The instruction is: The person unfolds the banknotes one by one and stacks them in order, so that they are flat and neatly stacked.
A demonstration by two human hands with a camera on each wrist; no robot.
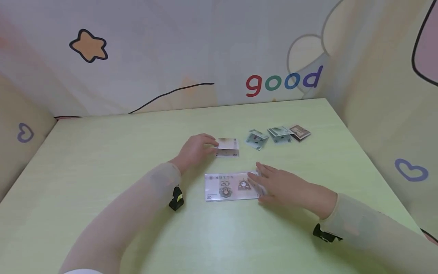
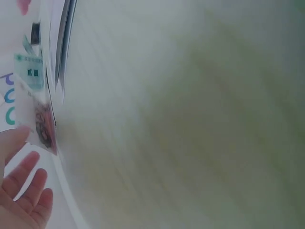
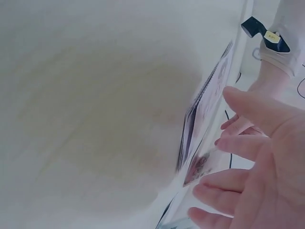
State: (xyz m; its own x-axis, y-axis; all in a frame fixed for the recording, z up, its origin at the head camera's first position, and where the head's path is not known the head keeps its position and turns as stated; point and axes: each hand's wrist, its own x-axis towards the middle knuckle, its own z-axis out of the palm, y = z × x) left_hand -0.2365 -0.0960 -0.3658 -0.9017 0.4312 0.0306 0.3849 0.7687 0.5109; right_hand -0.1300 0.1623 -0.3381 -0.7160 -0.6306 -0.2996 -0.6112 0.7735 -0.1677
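A flat stack of purple 20 play banknotes (image 1: 222, 187) lies on the table in front of me. My right hand (image 1: 291, 190) is at its right end, fingers spread and relaxed, partly covering that end. Beyond the stack, a folded 20 note (image 1: 227, 144) stands half open like a tent. My left hand (image 1: 194, 151) is at the folded note's left edge, fingertips close to it or touching. In the left wrist view the thumb overlaps the folded note (image 2: 40, 119), while the other fingers stay apart from it.
Two folded green notes (image 1: 256, 139) (image 1: 280, 134) and a folded brown note (image 1: 300, 132) stand at the back right. The pale green table (image 1: 113, 152) meets a printed cloth wall (image 1: 164, 57) behind and at both sides. Black wrist cameras (image 1: 176, 198) hang below both sleeves.
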